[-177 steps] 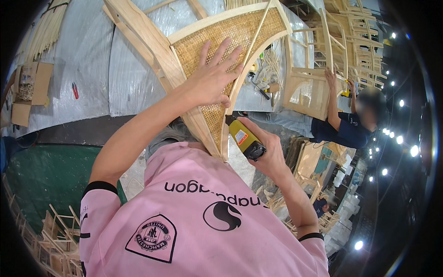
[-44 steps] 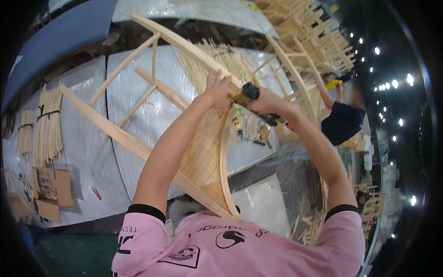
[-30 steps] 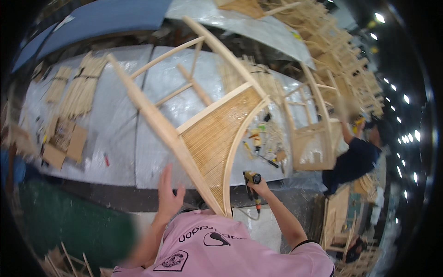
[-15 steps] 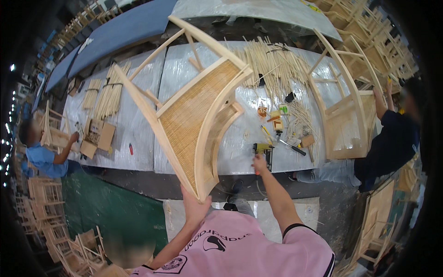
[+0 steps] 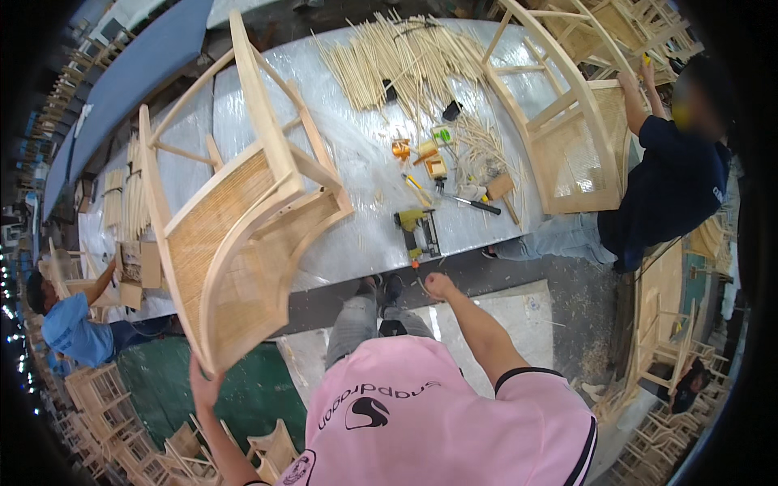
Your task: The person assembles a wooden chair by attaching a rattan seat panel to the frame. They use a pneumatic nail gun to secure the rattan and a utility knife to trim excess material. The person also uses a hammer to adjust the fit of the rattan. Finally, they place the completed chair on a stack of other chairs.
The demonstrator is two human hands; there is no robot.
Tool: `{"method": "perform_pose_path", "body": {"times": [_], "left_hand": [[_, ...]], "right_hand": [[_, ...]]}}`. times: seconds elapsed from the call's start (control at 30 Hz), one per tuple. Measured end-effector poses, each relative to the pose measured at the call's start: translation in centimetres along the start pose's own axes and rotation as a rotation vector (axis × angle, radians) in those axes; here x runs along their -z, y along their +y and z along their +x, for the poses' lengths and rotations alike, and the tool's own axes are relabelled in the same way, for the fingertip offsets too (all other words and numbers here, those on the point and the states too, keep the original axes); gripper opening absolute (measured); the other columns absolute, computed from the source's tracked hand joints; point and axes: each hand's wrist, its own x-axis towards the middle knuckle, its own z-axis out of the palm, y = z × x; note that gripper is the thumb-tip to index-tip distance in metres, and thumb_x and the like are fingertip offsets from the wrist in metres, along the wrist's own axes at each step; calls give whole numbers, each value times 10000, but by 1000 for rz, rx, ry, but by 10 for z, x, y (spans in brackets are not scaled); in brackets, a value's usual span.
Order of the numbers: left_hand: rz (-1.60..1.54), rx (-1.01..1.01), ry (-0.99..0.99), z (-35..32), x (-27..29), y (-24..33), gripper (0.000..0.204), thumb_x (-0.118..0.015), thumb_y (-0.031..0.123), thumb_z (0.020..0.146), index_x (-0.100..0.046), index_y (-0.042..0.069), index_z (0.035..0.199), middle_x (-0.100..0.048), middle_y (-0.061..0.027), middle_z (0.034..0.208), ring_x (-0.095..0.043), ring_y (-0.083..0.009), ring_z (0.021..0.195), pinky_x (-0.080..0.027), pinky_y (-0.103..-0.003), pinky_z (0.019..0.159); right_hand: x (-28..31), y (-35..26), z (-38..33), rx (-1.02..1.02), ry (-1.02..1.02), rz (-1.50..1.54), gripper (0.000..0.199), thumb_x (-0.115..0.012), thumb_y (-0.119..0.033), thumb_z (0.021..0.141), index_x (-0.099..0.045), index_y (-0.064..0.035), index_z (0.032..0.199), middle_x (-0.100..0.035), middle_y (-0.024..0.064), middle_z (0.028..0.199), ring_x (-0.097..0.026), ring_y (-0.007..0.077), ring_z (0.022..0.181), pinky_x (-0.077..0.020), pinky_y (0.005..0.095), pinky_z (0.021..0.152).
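Note:
A pale wooden chair frame (image 5: 267, 113) with a woven cane panel (image 5: 212, 202) leans over the near edge of the table, legs pointing away from me. My left hand (image 5: 204, 382) grips its lowest corner; the chair hides part of the fingers. To the right, my right hand (image 5: 438, 286) is closed in front of the table edge. Just beyond it lies a green-and-black nail gun (image 5: 416, 231), with an orange fitting and an air hose running down beside that hand. Whether the fingers hold anything is hidden.
Plastic film covers the table (image 5: 356, 174). A hammer (image 5: 478, 204), a yellow-handled tool (image 5: 416, 188), small boxes and a pile of thin wooden sticks (image 5: 405, 61) lie on it. A co-worker (image 5: 673, 162) handles another chair frame (image 5: 567, 121) at right; another person (image 5: 77, 324) works at left.
The chair has swung left and tilted, with my left hand still at its corner. My right hand has come away from the nail gun, which lies on the table. My view has shifted.

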Motion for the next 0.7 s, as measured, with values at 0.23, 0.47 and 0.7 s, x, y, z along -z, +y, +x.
{"method": "perform_pose_path", "body": {"times": [0.23, 0.47, 0.7], "left_hand": [[-145, -122, 453, 39, -22, 161, 492, -580, 208, 993, -533, -20, 1426, -554, -188, 1460, -533, -349, 1348, -400, -450, 1140], [-96, -535, -458, 107, -162, 221, 418, -685, 182, 925, -666, 96, 1333, -701, -157, 1283, -623, -345, 1235, -482, -468, 1045], [24, -94, -392, 110, -135, 197, 416, -638, 149, 977, -615, 91, 1388, -660, -175, 1342, -597, -394, 1264, -472, -471, 1061]], "right_hand": [[91, -38, 78, 44, 259, -225, 327, -575, -313, 955, -751, -121, 1152, -755, 203, 1093, -724, 389, 1049, -555, 488, 927], [151, -120, 184, 162, 323, -250, 438, -599, -330, 967, -653, -70, 1316, -725, 247, 1177, -684, 444, 1115, -530, 516, 958], [156, -124, 271, 209, 384, -335, 435, -621, -315, 946, -631, -30, 1274, -704, 275, 1179, -668, 462, 1109, -520, 549, 966]]}}
